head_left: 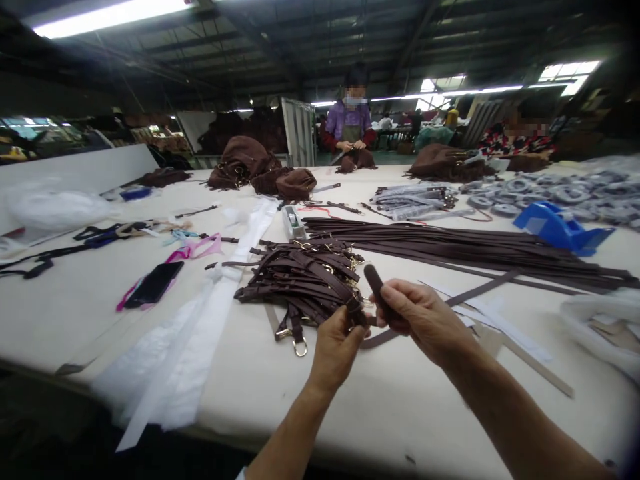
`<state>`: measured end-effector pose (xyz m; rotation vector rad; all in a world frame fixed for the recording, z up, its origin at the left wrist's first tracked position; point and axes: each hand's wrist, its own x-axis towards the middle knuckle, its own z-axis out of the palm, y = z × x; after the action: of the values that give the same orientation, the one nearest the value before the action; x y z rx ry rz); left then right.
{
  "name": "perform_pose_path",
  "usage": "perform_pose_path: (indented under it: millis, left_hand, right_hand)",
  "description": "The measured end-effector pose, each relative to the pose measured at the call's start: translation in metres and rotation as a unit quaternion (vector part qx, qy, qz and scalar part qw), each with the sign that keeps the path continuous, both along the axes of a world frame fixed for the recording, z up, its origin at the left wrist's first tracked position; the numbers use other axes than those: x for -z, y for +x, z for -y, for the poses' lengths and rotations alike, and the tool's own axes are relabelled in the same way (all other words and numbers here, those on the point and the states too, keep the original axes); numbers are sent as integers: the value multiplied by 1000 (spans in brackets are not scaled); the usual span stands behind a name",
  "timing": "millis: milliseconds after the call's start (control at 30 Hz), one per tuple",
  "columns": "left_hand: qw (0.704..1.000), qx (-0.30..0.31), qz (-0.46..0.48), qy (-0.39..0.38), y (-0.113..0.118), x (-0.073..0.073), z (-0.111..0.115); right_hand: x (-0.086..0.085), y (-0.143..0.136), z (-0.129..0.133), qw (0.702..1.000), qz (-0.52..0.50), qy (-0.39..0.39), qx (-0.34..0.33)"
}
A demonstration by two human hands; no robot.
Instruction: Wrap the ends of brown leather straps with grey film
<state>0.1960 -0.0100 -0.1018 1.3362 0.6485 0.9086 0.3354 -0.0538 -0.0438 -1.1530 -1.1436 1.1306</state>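
My left hand point(336, 348) pinches a dark brown strap near its buckle end point(355, 311), in front of a pile of short brown straps point(300, 277) with gold-coloured metal fittings. Close beside it on the right, my right hand point(417, 313) is closed on a brown strap end point(375, 283), whose rounded tip points up and left. A long strap point(480, 289) runs behind my right hand toward the long straps. Many long brown straps point(440, 243) lie side by side beyond my hands.
A black phone point(154, 285) and white padding point(175, 353) lie to the left. A blue tape dispenser point(560, 227) stands at right, near wrapped rings point(550, 193). Brown bags point(245, 160) sit at the far side. A person point(350, 123) works across the table point(280, 413).
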Motion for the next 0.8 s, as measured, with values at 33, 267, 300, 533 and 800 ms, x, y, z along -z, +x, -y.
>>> perform_pose_path:
  millis: [33,267,300,533,800]
  left_hand:
    - [1000,-12,9,-4,0,3,-2]
    - [998,-12,40,-48,1,9,-5]
    - [998,-8,35,-52,1,8,-5]
    - [994,-6,-87,60,-7,0,2]
    - [974,-19,-185,130,-11,9,15]
  right_hand:
    - [6,3,4,999,3,-28,-16]
    - [29,9,24,979,198,-28,-23]
    - [31,10,24,976,215,-22,-31]
    - [36,4,14,970,243,23,-17]
    - [25,-8,-7,939,339,46,43]
